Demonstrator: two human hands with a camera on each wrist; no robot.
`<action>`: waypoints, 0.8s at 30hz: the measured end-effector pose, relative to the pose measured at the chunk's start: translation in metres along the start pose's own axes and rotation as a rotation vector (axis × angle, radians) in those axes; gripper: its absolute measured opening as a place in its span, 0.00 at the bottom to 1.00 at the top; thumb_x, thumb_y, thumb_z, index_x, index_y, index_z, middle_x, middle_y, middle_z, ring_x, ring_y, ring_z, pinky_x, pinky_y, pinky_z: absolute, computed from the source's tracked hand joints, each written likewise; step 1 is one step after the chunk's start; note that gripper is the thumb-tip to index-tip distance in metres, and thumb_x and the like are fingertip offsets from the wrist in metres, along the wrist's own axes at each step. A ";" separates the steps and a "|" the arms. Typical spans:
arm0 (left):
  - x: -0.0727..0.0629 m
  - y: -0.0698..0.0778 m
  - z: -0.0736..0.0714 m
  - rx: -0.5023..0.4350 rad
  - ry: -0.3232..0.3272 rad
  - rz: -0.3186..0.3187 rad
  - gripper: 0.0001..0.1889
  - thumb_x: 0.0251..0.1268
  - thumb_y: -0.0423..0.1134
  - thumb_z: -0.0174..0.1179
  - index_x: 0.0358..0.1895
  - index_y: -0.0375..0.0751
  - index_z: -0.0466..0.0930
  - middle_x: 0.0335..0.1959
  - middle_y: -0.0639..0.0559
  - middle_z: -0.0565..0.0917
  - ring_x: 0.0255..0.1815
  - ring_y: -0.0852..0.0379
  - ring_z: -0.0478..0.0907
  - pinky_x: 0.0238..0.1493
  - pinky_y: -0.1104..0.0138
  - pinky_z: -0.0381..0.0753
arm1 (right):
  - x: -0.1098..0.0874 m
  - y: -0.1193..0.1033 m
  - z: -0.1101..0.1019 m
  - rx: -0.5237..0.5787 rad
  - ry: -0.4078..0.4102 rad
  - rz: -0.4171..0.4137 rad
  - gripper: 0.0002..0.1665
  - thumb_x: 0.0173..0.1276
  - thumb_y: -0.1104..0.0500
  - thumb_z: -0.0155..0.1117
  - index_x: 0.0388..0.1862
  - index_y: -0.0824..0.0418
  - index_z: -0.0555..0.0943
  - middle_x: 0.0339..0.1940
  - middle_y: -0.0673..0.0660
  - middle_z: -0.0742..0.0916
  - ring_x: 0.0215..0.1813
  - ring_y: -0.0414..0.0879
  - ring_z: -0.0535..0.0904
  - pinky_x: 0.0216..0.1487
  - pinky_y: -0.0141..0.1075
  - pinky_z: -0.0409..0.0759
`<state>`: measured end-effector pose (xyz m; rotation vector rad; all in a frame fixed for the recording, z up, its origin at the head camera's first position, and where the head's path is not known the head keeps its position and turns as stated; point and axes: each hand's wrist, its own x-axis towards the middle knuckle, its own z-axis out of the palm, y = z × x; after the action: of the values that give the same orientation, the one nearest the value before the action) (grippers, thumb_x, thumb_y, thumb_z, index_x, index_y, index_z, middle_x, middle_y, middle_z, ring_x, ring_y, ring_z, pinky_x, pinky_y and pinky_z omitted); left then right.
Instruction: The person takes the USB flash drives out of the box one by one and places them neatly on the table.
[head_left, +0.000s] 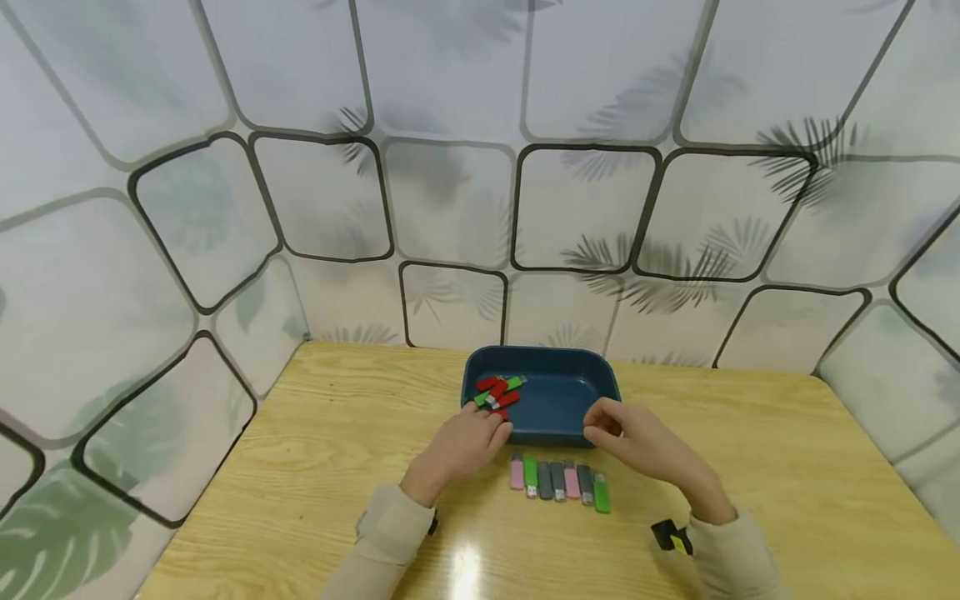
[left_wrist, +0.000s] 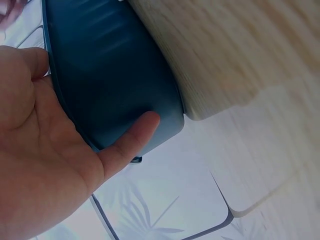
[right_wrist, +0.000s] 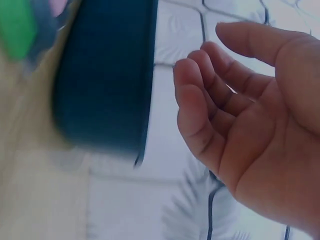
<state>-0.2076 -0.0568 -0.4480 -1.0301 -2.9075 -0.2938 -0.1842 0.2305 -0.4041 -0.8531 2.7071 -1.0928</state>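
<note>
At the near left rim of a dark blue bin (head_left: pixel 555 437), my left hand (head_left: pixel 461 442) reaches over the edge with its fingers near red and green USB sticks (head_left: pixel 513 383) heaped inside. The left wrist view has the little finger (left_wrist: pixel 132 140) extended along the bin's outer wall; the other fingertips are hidden behind the rim. My right hand (head_left: pixel 645 437) is at the near right corner of the bin, fingers loosely bent and holding nothing, as the right wrist view also shows. Between the hands, a row of pink, green and grey USB sticks (head_left: pixel 558 482) lies in front of the bin.
A light wooden table (head_left: pixel 360 425) carries the bin, which stands near its back edge. Behind and beside the table hang white panels (head_left: pixel 450 200) printed with dark outlines and leaves. Light glares off the tabletop near the front.
</note>
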 end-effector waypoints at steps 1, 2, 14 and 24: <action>0.000 0.001 0.001 0.001 -0.002 0.001 0.18 0.82 0.44 0.41 0.45 0.41 0.81 0.41 0.49 0.86 0.46 0.52 0.82 0.60 0.58 0.70 | 0.006 -0.002 0.001 -0.016 0.004 -0.012 0.05 0.76 0.55 0.59 0.44 0.56 0.79 0.33 0.49 0.83 0.31 0.36 0.76 0.33 0.33 0.77; 0.001 0.001 0.001 0.001 -0.002 0.000 0.18 0.82 0.45 0.41 0.44 0.41 0.81 0.40 0.49 0.86 0.45 0.52 0.82 0.59 0.58 0.70 | 0.013 -0.005 0.002 -0.035 0.007 -0.023 0.05 0.76 0.56 0.60 0.44 0.56 0.79 0.33 0.49 0.83 0.31 0.36 0.76 0.34 0.33 0.77; 0.002 0.001 -0.001 -0.034 -0.014 -0.055 0.19 0.83 0.46 0.40 0.42 0.42 0.81 0.40 0.49 0.86 0.45 0.53 0.81 0.60 0.57 0.71 | 0.102 -0.014 0.024 -0.305 -0.092 0.110 0.20 0.74 0.57 0.61 0.62 0.59 0.78 0.58 0.63 0.78 0.41 0.50 0.80 0.37 0.42 0.78; 0.002 0.001 -0.001 -0.027 0.008 -0.037 0.18 0.82 0.45 0.40 0.42 0.42 0.80 0.38 0.49 0.86 0.40 0.54 0.80 0.54 0.60 0.71 | 0.130 -0.005 0.059 -0.341 -0.169 0.200 0.29 0.71 0.58 0.64 0.70 0.58 0.73 0.62 0.67 0.74 0.40 0.54 0.79 0.41 0.47 0.78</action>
<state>-0.2084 -0.0549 -0.4470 -0.9775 -2.9259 -0.3395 -0.2737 0.1228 -0.4298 -0.6572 2.7977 -0.5047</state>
